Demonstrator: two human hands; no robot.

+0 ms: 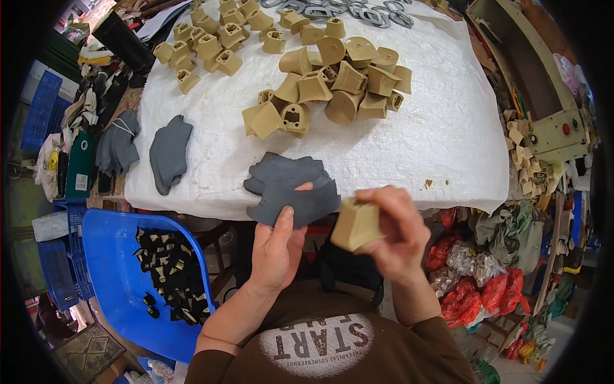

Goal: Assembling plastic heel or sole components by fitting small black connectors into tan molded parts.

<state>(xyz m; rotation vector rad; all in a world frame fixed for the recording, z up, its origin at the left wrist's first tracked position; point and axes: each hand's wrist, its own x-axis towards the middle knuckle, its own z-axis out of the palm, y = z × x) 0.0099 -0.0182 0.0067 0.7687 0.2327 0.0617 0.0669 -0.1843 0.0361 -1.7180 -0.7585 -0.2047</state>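
Note:
My left hand (275,255) pinches a dark grey curved sheet piece (295,202) between thumb and fingers, near the table's front edge. Just beyond it lie more grey pieces (286,168), overlapping one another; one fingertip shows between them and the held piece. To the right, my right hand (403,232) is closed on a beige shoe heel (355,224), held up beside the grey piece and apart from it. Farther back on the white-covered table, a heap of beige shoe heels (342,80) lies in the middle.
More heels (211,41) lie at the back left, and grey rings (358,11) at the far edge. Left of my hands are a grey stack (169,153) and a tied bundle (118,142). A blue tub (109,256) holds small black-and-beige pieces. Red bags (464,304) sit at lower right.

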